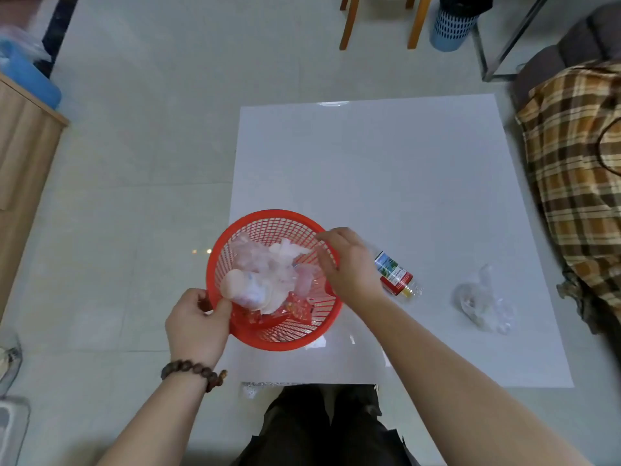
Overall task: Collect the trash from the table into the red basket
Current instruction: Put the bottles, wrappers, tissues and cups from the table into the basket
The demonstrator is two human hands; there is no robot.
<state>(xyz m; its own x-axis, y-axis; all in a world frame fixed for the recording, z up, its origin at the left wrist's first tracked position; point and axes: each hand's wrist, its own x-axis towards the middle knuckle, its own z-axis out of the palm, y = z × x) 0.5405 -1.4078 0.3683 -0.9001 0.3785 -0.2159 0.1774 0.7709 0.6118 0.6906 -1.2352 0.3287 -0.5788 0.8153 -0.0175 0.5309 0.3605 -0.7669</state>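
Note:
The red basket (285,334) stands at the near left corner of the white table (403,179), tilted toward me. It holds crumpled tissue and clear plastic (268,260), a small white bottle (248,287) and red wrappers (295,307). My left hand (196,326) grips the basket's left rim. My right hand (349,264) hovers over the right rim with its fingers spread, pointing down into the basket, and nothing shows in it. Just right of that hand a plastic bottle (396,279) with a red label lies on the table. A crumpled clear plastic bag (482,304) lies farther right.
A plaid blanket (578,183) covers a sofa along the table's right edge. A wooden cabinet (23,156) stands to the left across tiled floor. Chair legs (379,21) and a blue bin (452,25) are at the back. My dark trousers (319,428) are at the table's near edge.

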